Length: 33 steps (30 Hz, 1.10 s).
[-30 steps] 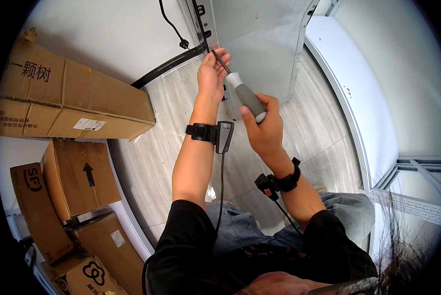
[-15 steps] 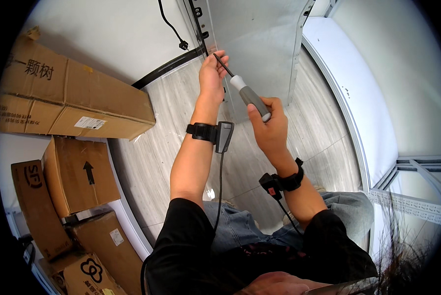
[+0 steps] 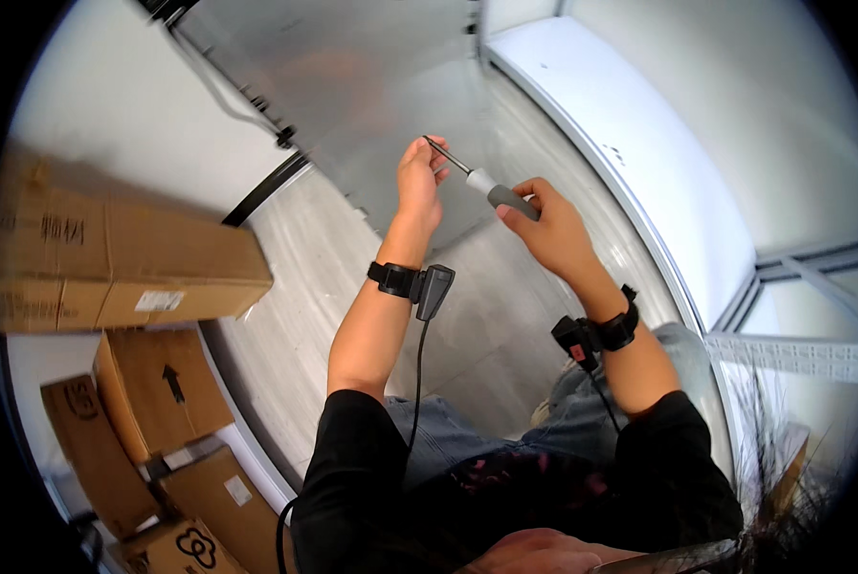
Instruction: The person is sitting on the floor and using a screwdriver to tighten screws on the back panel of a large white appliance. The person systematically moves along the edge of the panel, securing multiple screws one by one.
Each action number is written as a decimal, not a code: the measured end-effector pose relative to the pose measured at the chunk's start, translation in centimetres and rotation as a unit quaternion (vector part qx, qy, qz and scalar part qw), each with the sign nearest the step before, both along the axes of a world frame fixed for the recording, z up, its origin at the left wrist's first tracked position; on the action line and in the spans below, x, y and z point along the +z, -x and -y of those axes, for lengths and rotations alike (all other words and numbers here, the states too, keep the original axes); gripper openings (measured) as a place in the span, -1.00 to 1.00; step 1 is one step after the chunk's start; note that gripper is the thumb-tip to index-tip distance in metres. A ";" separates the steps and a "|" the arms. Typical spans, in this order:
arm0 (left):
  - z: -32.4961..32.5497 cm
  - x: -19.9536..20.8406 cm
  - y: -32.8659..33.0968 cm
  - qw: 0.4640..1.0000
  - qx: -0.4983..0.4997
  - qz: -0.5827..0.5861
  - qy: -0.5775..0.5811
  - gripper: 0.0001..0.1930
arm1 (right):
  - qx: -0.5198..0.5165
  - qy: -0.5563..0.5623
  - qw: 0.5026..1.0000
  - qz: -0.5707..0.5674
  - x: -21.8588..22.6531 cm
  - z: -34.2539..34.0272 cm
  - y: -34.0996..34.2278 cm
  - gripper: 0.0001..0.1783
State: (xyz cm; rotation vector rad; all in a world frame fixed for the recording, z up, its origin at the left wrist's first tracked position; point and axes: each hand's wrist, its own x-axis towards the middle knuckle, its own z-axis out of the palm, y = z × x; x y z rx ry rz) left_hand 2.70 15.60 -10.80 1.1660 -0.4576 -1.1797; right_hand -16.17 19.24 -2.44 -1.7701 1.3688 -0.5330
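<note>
My right hand [image 3: 555,234] is closed round the grey handle of a screwdriver [image 3: 481,182]. The handle has a pale collar, and its thin metal shaft slants up and left. At the shaft's tip are the fingertips of my left hand [image 3: 419,182], thumb and forefinger drawn together and the other fingers curled. Whether a small part sits in that pinch is too small to tell. Beyond both hands stands a large grey, shiny panel [image 3: 343,105] with dark fittings along its left edge; neither hand appears to touch it.
Cardboard boxes, including a long one [image 3: 189,253] and one with a black arrow [image 3: 156,383], stack up at the left. A white ledge [image 3: 620,134] curves along the right wall. Black straps with cabled devices circle both my wrists. Grey wood-look floor [image 3: 295,239] lies below.
The view has turned, and the panel appears farther left. Both hands have come away from the panel's edge, and the screwdriver lies more level, its tip still at my left fingertips.
</note>
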 end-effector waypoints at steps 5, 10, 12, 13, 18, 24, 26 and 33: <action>5.6 -1.3 10.7 0.993 -0.103 -0.052 0.004 -0.74 | -0.097 0.000 0.995 -0.033 -0.5 3.4 9.9 -0.60; 11.2 -4.2 21.1 0.981 -0.188 -0.031 -0.036 -0.71 | -0.164 -0.050 0.984 -0.046 -2.9 6.3 18.1 -0.63; 12.9 -6.4 25.2 0.980 -0.195 -0.007 -0.049 -0.74 | -0.202 -0.009 0.977 -0.062 -4.8 7.3 22.0 -0.65; 14.1 -7.9 26.7 0.978 -0.204 0.015 -0.050 -0.77 | -0.221 0.007 0.972 -0.077 -5.4 8.0 23.7 -0.66; 19.7 -17.7 30.9 0.951 -0.200 0.234 0.033 -0.87 | -0.264 0.005 0.956 -0.130 -6.4 10.3 30.2 -0.69; 23.1 -20.6 34.9 0.863 -0.157 0.480 0.008 -0.76 | -0.281 -0.016 0.952 -0.119 -7.0 10.9 34.5 -0.71; 23.8 -20.9 35.4 0.846 -0.153 0.510 0.023 -0.75 | -0.279 -0.029 0.954 -0.102 -7.3 11.2 34.7 -0.72; 25.9 -20.9 36.0 0.785 -0.148 0.601 -0.002 -0.81 | -0.258 -0.033 0.963 -0.073 -7.6 12.5 34.6 -0.74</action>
